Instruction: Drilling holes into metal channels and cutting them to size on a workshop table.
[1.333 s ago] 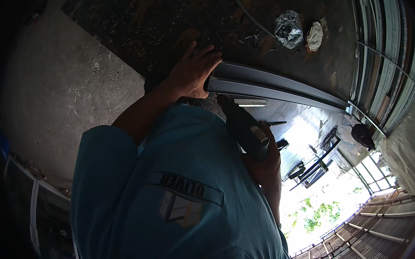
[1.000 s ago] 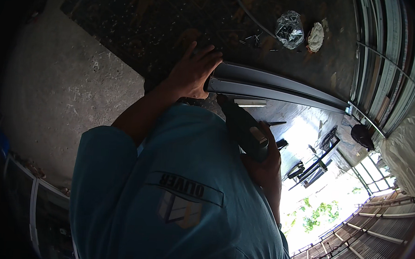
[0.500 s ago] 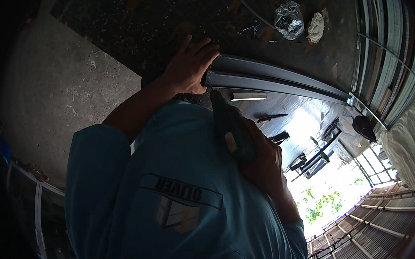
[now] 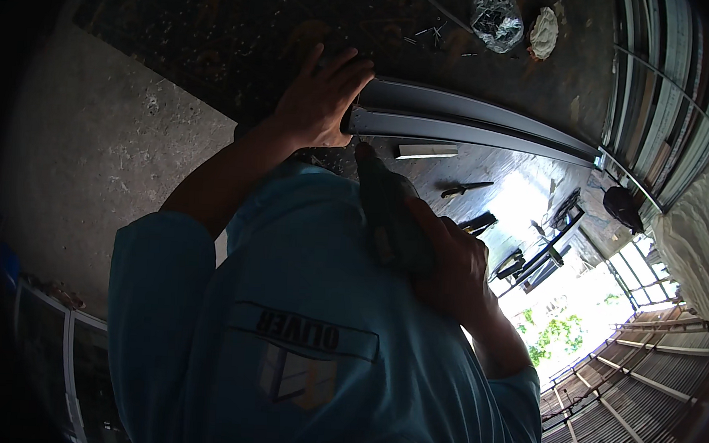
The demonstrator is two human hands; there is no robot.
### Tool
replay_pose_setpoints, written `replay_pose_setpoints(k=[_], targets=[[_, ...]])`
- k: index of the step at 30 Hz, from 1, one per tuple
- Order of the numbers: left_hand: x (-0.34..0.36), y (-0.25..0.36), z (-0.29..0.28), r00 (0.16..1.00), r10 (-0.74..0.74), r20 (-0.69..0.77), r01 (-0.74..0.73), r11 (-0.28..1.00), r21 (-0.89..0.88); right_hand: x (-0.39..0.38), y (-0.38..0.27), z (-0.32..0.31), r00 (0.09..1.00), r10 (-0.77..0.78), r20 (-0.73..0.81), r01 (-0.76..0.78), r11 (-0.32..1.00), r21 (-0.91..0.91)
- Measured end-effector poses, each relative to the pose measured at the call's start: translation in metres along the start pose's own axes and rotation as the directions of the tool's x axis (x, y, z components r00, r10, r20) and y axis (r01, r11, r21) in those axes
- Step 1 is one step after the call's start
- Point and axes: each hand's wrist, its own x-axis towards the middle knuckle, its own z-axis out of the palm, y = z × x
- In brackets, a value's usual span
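A long grey metal profile (image 4: 456,127) lies across the dark worktable, its left end against my left hand (image 4: 322,99). That hand wraps round the end, fingers over the far side and thumb side low near the front edge. My right hand (image 4: 448,262) grips a dark green power drill (image 4: 391,211) held close to my body. The drill points away from me, and its thin bit meets or nearly meets the profile's near face beside my left hand. Whether the tip has entered the metal cannot be made out.
Beyond the profile lie a clear plastic bag (image 4: 497,22), a crumpled white lump (image 4: 544,34) and several loose screws (image 4: 428,34). Nearer are a short pale bar (image 4: 427,151) and a dark-handled tool (image 4: 467,189). Long metal lengths (image 4: 666,85) are stacked at right.
The profile, both hands and the drill sit slightly higher or further left in the view, as the whole scene has shifted a little. Both holds look the same.
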Motion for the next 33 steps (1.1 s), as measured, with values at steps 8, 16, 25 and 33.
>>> replay_pose_setpoints(k=[8, 16, 25, 33], targets=[[0.000, -0.001, 0.001, 1.000, 0.013, -0.009, -0.013, 1.000, -0.022, 0.005, -0.010, -0.010, 0.999, -0.032, 0.033, 0.035, 0.995, -0.093], [0.003, 0.002, -0.004, 1.000, -0.027, 0.007, 0.027, 0.999, -0.024, 0.007, -0.018, -0.012, 0.995, -0.041, 0.091, 0.062, 0.966, -0.250], [0.007, 0.005, -0.004, 0.999, -0.024, 0.022, 0.024, 1.000, 0.001, 0.019, 0.007, 0.002, 0.991, 0.136, -0.019, -0.127, 0.959, 0.255], [0.003, 0.005, -0.006, 0.998, -0.057, 0.025, 0.057, 0.998, 0.017, -0.003, 0.081, 0.034, 0.955, 0.296, -0.002, -0.120, 0.393, 0.912]])
